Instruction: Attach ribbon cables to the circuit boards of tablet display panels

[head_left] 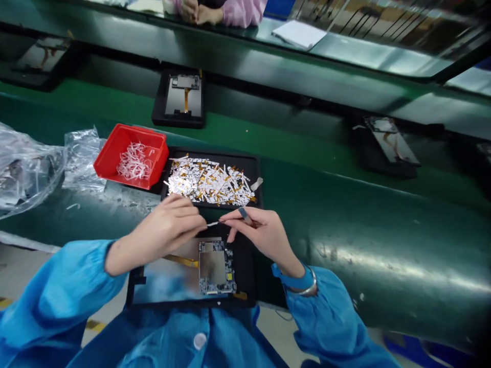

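Right now both hands meet just above the near black tray [245, 271], which sits at the near edge of the green belt [345, 204]. The left hand [169, 232] pinches one end of a small white strip [213, 223] between thumb and fingertips. The right hand [264, 232] pinches the other end, and a grey piece lies by its forefinger; I cannot tell whether it is a tool or a fingertip cover.

In the tray below lies a flat panel with a circuit board [217, 266] and an orange flex cable [184, 260]. Any print on the board is too small to read.

Just beyond, a second black tray [256, 168] holds a heap of white and gold strips [209, 181]. To its left, touching it, a red bin [111, 148] holds white curls [134, 161]. Crumpled plastic bags [26, 168] lie far left.

Farther off on the belt, a tray with a panel [178, 97] rides. At the far side, another person's hands [197, 13] rest together near a white sheet [299, 33].
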Demonstrator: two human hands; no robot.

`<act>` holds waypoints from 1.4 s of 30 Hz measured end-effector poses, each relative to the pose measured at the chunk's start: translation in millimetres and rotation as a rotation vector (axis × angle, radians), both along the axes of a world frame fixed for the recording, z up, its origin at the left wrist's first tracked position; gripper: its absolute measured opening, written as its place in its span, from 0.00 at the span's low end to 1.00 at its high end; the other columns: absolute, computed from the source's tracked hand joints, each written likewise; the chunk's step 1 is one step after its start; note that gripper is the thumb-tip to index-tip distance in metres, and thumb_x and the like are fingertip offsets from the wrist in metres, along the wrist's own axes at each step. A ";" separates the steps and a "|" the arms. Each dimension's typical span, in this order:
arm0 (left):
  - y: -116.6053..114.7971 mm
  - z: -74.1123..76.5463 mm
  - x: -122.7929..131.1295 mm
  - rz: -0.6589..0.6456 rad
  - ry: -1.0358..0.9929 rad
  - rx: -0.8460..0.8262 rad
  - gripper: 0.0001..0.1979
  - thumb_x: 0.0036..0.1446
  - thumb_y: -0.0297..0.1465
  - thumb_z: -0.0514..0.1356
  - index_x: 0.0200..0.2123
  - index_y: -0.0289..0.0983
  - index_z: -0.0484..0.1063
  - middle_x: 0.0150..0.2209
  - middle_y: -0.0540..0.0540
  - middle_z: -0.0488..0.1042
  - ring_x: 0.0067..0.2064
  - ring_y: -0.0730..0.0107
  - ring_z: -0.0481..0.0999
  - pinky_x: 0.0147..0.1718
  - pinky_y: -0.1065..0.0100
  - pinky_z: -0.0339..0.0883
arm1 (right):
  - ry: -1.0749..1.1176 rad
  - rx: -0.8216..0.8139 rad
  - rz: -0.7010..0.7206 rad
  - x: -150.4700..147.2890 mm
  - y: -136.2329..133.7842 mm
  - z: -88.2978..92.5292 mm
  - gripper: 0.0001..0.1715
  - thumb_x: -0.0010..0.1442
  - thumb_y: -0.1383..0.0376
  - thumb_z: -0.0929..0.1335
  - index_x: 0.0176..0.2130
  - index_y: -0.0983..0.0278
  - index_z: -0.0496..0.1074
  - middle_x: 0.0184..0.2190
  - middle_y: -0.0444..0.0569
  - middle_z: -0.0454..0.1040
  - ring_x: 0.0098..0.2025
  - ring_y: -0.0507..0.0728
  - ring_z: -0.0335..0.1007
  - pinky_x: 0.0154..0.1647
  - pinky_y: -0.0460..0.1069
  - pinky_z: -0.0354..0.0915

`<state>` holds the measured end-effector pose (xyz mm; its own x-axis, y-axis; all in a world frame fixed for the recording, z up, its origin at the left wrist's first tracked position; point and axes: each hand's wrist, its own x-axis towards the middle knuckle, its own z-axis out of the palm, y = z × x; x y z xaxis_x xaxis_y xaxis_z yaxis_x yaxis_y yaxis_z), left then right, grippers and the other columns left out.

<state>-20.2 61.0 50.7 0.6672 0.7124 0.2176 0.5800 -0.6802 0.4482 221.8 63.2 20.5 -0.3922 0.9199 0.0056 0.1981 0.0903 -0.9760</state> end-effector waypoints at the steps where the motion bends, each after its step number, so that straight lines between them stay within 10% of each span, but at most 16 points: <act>1: 0.5 3.4 -12.7 0.085 0.041 0.044 0.13 0.69 0.34 0.51 0.35 0.41 0.73 0.29 0.51 0.74 0.34 0.69 0.70 0.36 0.66 0.60 | -0.039 0.075 -0.023 1.9 -1.9 -2.4 0.08 0.62 0.62 0.71 0.36 0.63 0.80 0.21 0.43 0.76 0.23 0.51 0.73 0.29 0.46 0.67; 5: 10.9 11.6 -68.2 0.710 0.174 0.341 0.19 0.66 0.44 0.54 0.26 0.41 0.68 0.22 0.52 0.64 0.28 0.68 0.65 0.36 0.63 0.62 | -0.157 0.354 -0.006 3.3 -11.0 -16.7 0.07 0.64 0.64 0.69 0.36 0.62 0.79 0.33 0.47 0.77 0.30 0.51 0.74 0.33 0.46 0.70; 8: 14.0 9.1 -83.4 0.873 0.207 0.385 0.19 0.65 0.44 0.55 0.23 0.42 0.63 0.20 0.52 0.56 0.26 0.67 0.60 0.39 0.58 0.63 | -0.254 0.463 0.056 -0.3 -14.8 -25.4 0.09 0.66 0.64 0.67 0.37 0.62 0.79 0.34 0.47 0.75 0.34 0.51 0.73 0.34 0.44 0.69; 13: -8.9 -7.3 -40.0 0.548 0.142 0.133 0.08 0.68 0.33 0.51 0.47 0.44 0.68 0.43 0.47 0.71 0.47 0.63 0.73 0.46 0.60 0.66 | -0.300 0.495 0.092 -2.3 -14.4 -26.7 0.09 0.67 0.66 0.67 0.36 0.64 0.77 0.33 0.47 0.75 0.32 0.49 0.73 0.32 0.43 0.68; 19: -32.9 -37.3 6.1 0.135 -0.112 -0.165 0.09 0.68 0.25 0.52 0.49 0.38 0.66 0.43 0.49 0.74 0.45 0.71 0.72 0.45 0.67 0.65 | -0.327 0.486 0.138 1.7 -13.7 -22.3 0.06 0.64 0.68 0.68 0.37 0.65 0.77 0.34 0.48 0.76 0.33 0.50 0.74 0.32 0.43 0.70; 42: -31.3 -47.6 5.6 0.122 -0.208 -0.282 0.10 0.67 0.23 0.51 0.48 0.36 0.67 0.45 0.48 0.75 0.46 0.70 0.71 0.47 0.66 0.62 | -0.275 0.329 0.115 6.9 -11.6 -20.6 0.05 0.61 0.72 0.70 0.37 0.64 0.77 0.34 0.47 0.75 0.27 0.47 0.69 0.26 0.43 0.66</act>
<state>-14.6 29.7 3.1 0.5356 0.8355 0.1230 0.5264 -0.4442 0.7249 228.7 51.7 -0.1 -0.5199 0.8368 0.1718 0.4168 0.4240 -0.8041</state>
